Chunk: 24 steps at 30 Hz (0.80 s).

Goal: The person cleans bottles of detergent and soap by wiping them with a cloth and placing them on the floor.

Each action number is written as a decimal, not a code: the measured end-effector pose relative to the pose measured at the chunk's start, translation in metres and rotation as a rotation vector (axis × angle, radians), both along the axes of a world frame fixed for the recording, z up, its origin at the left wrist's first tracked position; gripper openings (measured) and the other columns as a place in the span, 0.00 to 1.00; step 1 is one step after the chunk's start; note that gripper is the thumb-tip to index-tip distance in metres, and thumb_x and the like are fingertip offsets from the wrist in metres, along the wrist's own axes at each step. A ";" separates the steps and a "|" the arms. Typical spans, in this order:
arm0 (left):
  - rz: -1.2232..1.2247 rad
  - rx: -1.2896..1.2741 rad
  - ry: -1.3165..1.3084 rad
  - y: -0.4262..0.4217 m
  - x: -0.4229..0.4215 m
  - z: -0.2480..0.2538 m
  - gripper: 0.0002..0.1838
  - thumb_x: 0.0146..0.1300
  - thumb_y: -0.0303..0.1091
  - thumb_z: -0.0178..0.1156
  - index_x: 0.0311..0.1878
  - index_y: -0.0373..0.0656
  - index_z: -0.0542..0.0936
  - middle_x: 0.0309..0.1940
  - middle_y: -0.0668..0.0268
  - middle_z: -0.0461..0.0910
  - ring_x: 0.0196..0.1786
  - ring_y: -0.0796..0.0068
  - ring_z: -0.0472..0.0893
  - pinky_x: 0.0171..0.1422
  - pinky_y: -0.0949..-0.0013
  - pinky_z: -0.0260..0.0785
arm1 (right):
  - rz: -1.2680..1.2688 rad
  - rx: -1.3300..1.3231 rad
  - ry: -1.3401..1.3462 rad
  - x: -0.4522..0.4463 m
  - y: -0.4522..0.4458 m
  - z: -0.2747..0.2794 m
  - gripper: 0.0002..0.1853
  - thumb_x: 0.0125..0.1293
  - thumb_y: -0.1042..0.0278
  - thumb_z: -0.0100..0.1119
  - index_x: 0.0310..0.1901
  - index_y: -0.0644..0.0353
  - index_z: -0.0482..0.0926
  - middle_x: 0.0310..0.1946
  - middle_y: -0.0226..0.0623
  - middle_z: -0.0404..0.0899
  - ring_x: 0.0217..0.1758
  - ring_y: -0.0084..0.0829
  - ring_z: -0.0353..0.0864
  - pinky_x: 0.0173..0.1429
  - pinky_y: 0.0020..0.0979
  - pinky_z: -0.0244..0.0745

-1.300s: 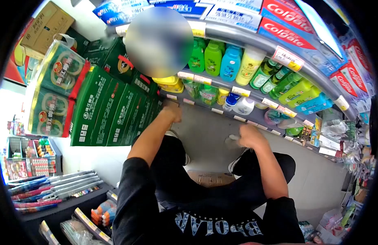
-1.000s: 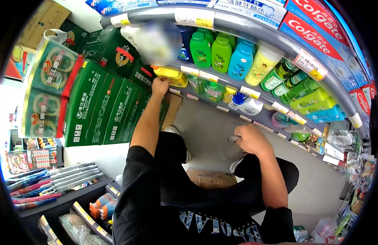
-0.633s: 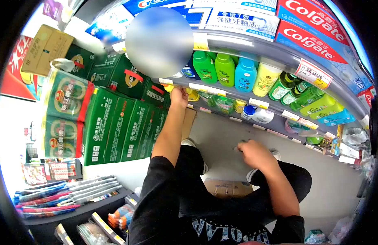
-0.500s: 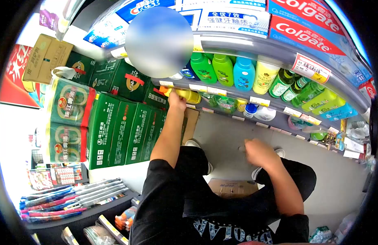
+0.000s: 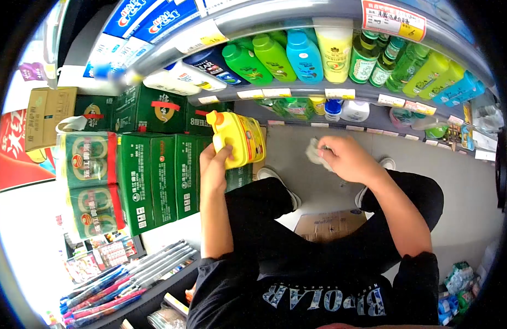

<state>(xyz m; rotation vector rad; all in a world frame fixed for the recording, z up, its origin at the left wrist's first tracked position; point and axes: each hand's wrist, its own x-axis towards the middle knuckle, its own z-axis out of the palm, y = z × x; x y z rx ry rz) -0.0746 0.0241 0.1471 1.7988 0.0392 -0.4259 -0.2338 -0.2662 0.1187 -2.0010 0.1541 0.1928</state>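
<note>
A yellow jug (image 5: 242, 140) with an orange cap is held up in my left hand (image 5: 214, 164), whose fingers wrap round its lower left side. The jug hangs in front of the lower shelf, beside the green beer cartons (image 5: 149, 175). Above the grey floor, my right hand (image 5: 341, 156) pinches a crumpled whitish cloth (image 5: 317, 153). Beyond the hands, a blue-capped white bottle (image 5: 333, 111) and a white bottle (image 5: 355, 111) stand on the bottom shelf.
Shampoo bottles (image 5: 304, 57) line the shelf ahead, below a curved shelf edge with price tags. A flat cardboard piece (image 5: 330, 225) lies between my feet. Wrapped umbrellas (image 5: 127, 282) lie at lower left; a brown carton (image 5: 50, 118) tops the stacked cartons.
My left hand has drawn the yellow jug off the shelf, out towards me. My right hand has risen slightly, and the cloth in it shows more clearly. The view has shifted.
</note>
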 end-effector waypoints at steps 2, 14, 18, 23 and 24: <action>-0.047 -0.072 0.009 0.004 -0.009 0.011 0.10 0.62 0.23 0.59 0.45 0.32 0.83 0.32 0.69 0.81 0.31 0.83 0.73 0.39 0.76 0.65 | -0.050 0.208 -0.018 0.004 -0.001 0.007 0.11 0.69 0.68 0.58 0.48 0.63 0.80 0.36 0.44 0.84 0.41 0.45 0.84 0.45 0.43 0.76; -0.771 -0.616 0.239 -0.030 -0.016 0.085 0.22 0.55 0.32 0.64 0.46 0.20 0.81 0.22 0.67 0.80 0.20 0.85 0.73 0.26 0.79 0.61 | 0.089 0.830 -0.333 -0.024 -0.023 0.056 0.40 0.58 0.58 0.50 0.72 0.73 0.65 0.68 0.54 0.73 0.72 0.42 0.71 0.82 0.38 0.50; -0.771 -0.858 0.425 -0.074 -0.006 0.055 0.22 0.68 0.43 0.52 0.32 0.28 0.79 0.12 0.71 0.69 0.15 0.81 0.65 0.23 0.74 0.56 | 0.133 0.386 -0.480 -0.035 -0.021 0.077 0.47 0.62 0.58 0.65 0.79 0.66 0.54 0.78 0.49 0.59 0.77 0.41 0.64 0.84 0.38 0.43; -0.718 -0.801 0.515 -0.083 -0.019 0.050 0.27 0.71 0.46 0.45 0.33 0.29 0.80 0.10 0.70 0.68 0.15 0.77 0.66 0.26 0.74 0.60 | -0.079 0.376 -0.245 -0.033 0.002 0.081 0.60 0.45 0.71 0.85 0.77 0.66 0.54 0.73 0.44 0.65 0.73 0.33 0.67 0.74 0.36 0.66; -0.688 -0.786 0.561 -0.082 -0.018 0.052 0.29 0.72 0.48 0.44 0.33 0.29 0.80 0.10 0.70 0.67 0.15 0.77 0.66 0.26 0.74 0.60 | -0.104 0.445 -0.196 -0.033 0.004 0.074 0.59 0.44 0.71 0.85 0.76 0.66 0.56 0.71 0.43 0.68 0.71 0.33 0.69 0.73 0.36 0.67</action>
